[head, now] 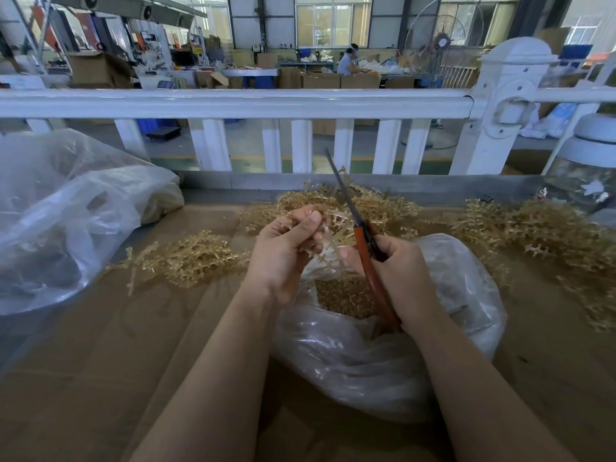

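Left hand: the left hand (pixel 283 251) is raised over the table, its fingers curled and its thumb pressed down on a plastic sprig (pixel 328 240), which it pinches firmly.
Plastic sprig: a pale amber, branched piece (translucent, with short cross-shaped stubs) that sticks out from the left fingers toward the right hand, held above the open bag.
Right hand: the right hand (pixel 400 275) is wrapped round the orange handles of the scissors (pixel 361 240), clenched on them, just beside the sprig.
Scissors: the blades point up and away from the person, tilted a little to the left, and look laid together; their tips stand over the far heap.
Open bag: a clear plastic bag (pixel 366 368) lies on the table right under both hands, with small amber cut pieces (pixel 340 295) gathered inside.
Heaps: loose amber sprigs lie in a left heap (pixel 190 258), a far heap (pixel 376 205) behind the hands and a larger right heap (pixel 550 235).
Table: the table (pixel 100 345) is covered in brown cardboard.
Large bag: a crumpled clear bag (pixel 66 211) sits at the left edge.
Railing: a white railing (pixel 233 103) runs along the far side of the table, with a workshop floor beyond.
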The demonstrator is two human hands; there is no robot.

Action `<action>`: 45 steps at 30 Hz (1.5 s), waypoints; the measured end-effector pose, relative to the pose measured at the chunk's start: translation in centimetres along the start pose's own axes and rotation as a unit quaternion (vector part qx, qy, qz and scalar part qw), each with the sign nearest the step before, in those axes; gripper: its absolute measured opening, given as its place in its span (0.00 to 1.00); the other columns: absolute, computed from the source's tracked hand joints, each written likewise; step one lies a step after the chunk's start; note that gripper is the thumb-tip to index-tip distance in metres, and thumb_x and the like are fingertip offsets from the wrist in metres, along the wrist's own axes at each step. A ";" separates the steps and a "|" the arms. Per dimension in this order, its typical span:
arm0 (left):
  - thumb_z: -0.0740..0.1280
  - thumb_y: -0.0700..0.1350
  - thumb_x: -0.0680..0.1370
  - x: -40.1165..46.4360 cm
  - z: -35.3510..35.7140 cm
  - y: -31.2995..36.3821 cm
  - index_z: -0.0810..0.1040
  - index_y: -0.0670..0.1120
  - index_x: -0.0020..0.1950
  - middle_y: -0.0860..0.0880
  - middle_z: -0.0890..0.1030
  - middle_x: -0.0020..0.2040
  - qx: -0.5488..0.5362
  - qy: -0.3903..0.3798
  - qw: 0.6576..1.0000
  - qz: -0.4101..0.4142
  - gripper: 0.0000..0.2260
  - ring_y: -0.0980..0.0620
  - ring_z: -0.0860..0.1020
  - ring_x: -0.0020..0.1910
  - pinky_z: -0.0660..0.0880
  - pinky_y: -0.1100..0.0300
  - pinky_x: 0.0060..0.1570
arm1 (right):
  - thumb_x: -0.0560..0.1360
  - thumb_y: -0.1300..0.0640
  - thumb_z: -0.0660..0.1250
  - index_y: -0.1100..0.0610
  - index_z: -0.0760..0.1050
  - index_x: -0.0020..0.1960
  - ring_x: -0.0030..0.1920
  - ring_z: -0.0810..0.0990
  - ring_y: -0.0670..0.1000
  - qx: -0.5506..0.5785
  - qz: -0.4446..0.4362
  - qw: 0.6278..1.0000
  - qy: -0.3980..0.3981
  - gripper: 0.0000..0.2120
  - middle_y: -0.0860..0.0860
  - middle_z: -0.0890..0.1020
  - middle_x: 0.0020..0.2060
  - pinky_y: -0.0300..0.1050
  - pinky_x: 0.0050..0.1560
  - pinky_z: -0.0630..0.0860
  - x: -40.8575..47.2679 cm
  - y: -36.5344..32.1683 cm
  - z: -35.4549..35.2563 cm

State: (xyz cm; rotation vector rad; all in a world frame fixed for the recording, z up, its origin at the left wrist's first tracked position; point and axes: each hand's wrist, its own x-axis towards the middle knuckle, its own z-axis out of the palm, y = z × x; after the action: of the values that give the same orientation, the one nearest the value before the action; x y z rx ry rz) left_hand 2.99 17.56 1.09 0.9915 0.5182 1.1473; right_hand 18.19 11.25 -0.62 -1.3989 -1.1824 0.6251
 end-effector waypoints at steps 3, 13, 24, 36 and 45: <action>0.71 0.41 0.72 -0.2 0.3 0.0 0.83 0.44 0.42 0.44 0.80 0.42 0.007 -0.012 1.000 -0.006 0.02 0.56 0.75 0.32 0.74 0.66 0.33 | 0.70 0.54 0.79 0.55 0.84 0.41 0.37 0.86 0.53 -0.012 0.014 1.000 -0.009 0.06 0.52 0.86 0.34 0.51 0.40 0.83 0.1 0.0 0.3; 0.71 0.47 0.73 -0.4 0.4 0.2 0.85 0.44 0.41 0.47 0.84 0.42 0.013 0.008 1.000 -0.016 0.07 0.55 0.79 0.36 0.76 0.63 0.37 | 0.71 0.57 0.78 0.54 0.84 0.41 0.35 0.85 0.48 -0.017 0.013 1.000 -0.006 0.04 0.49 0.86 0.33 0.42 0.37 0.82 0.0 -0.1 0.6; 0.73 0.52 0.69 -0.8 0.7 0.2 0.74 0.48 0.47 0.50 0.82 0.42 0.102 -0.011 0.994 -0.049 0.13 0.53 0.75 0.33 0.70 0.61 0.32 | 0.73 0.59 0.75 0.54 0.82 0.38 0.28 0.80 0.42 0.031 0.000 0.999 0.041 0.06 0.48 0.84 0.30 0.32 0.29 0.74 -0.1 0.0 0.4; 0.75 0.42 0.66 -0.4 -0.1 0.0 0.85 0.46 0.39 0.44 0.85 0.39 0.127 -0.094 0.984 -0.087 0.03 0.52 0.83 0.34 0.79 0.61 0.38 | 0.74 0.52 0.75 0.49 0.80 0.38 0.30 0.79 0.38 0.007 -0.030 0.994 0.109 0.08 0.40 0.82 0.29 0.29 0.30 0.71 0.0 0.3 0.5; 0.72 0.43 0.71 0.2 -1.0 0.1 0.83 0.43 0.43 0.47 0.86 0.40 -0.001 0.050 0.997 -0.067 0.04 0.56 0.83 0.36 0.79 0.65 0.34 | 0.60 0.26 0.70 0.38 0.78 0.39 0.32 0.80 0.39 -0.055 -0.043 0.992 0.100 0.17 0.38 0.81 0.29 0.35 0.32 0.71 -0.5 0.1 0.8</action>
State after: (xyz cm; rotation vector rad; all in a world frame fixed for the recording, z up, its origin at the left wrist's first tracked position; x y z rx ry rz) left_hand 2.27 18.13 0.74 0.8867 0.6537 1.0818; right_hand 17.35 11.10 -1.01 -1.4593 -1.1227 0.3537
